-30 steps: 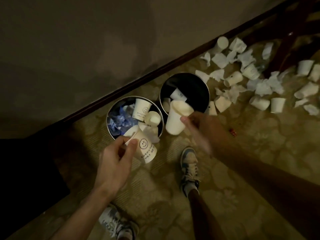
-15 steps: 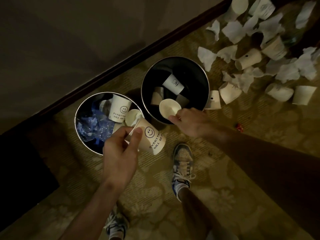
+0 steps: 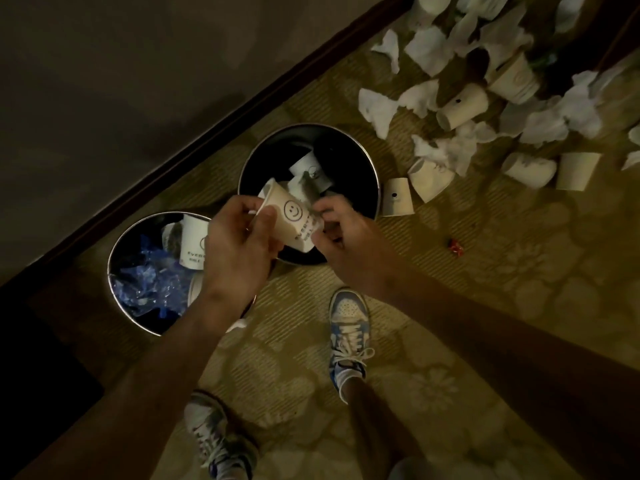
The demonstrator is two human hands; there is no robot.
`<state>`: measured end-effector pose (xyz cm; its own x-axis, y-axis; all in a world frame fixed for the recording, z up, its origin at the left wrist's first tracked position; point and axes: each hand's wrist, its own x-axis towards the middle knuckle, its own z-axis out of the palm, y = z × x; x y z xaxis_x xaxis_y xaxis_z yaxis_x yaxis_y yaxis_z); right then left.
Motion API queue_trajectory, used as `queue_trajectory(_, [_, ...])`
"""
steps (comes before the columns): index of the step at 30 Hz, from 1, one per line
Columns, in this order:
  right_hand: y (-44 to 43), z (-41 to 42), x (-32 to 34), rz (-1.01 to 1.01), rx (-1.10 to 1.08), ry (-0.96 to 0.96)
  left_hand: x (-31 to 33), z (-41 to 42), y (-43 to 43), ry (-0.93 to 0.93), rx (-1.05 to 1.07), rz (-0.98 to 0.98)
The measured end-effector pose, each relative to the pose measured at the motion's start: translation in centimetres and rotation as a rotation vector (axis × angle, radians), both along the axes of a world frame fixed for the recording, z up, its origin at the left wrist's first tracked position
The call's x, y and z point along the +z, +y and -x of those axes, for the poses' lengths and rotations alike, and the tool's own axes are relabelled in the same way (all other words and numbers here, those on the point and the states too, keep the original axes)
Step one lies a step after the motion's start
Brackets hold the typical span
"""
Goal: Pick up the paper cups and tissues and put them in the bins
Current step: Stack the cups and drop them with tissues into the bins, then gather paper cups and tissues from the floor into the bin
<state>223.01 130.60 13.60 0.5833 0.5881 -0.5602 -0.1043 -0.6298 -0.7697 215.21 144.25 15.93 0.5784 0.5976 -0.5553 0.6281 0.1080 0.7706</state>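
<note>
A white paper cup with a smiley face [image 3: 292,220] hangs tilted over the near rim of the right bin [image 3: 363,161]. My left hand [image 3: 235,247] grips its upper end and my right hand [image 3: 346,233] pinches its lower end. The right bin holds a few cups. The left bin [image 3: 114,258] holds blue plastic, cups and tissue, partly hidden by my left wrist. Several loose cups [image 3: 462,105] and crumpled tissues [image 3: 377,109] litter the carpet at the upper right.
A dark baseboard [image 3: 207,133] and wall run diagonally behind the bins. My two sneakers [image 3: 349,327] stand on the patterned carpet below the bins. A small red scrap [image 3: 456,245] lies right of the right bin. A dark object fills the lower left.
The cup my right hand held is gone from it. My left hand carried the smiley cup right, over the right bin, and my right hand now pinches it too.
</note>
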Motion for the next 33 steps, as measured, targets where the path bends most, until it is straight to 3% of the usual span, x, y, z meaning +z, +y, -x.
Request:
queue_trajectory(6, [0.6, -1.2, -3.1, 0.330, 0.189, 0.093, -8.3, -3.2, -0.3, 0.259, -0.202, 0.080])
queue_trajectory(11, [1.0, -0.5, -4.8, 0.327, 0.373, 0.119, -11.9, -3.7, -1.2, 0.432, -0.272, 0.125])
queue_trajectory(16, [-1.0, -0.6, -4.1, 0.235, 0.181, 0.161, -11.2, -3.8, -1.8, 0.483, -0.274, 0.173])
queue_trajectory(19, [-3.3, -1.1, -2.9, 0.239, 0.061, 0.093, -9.4, -3.8, -2.3, 0.487, -0.430, 0.075])
queue_trajectory(21, [-5.0, -1.3, -1.9, 0.264, 0.043, 0.096, -7.4, -3.9, -3.0, 0.444, -0.404, 0.061])
queue_trajectory(27, [-11.3, -2.6, 1.9, 0.312, -0.265, 0.316, -1.5, -6.0, -7.7, 0.237, -0.513, -0.095])
queue_trajectory(30, [-14.9, -3.0, 2.3, 0.287, -0.542, 0.513, -0.2, -6.9, -11.7, 0.136, -0.636, -0.035])
queue_trajectory(33, [-18.9, -3.4, 0.4, 0.320, -0.646, 0.536, -1.7, -7.7, -15.8, 0.039, -0.803, -0.017])
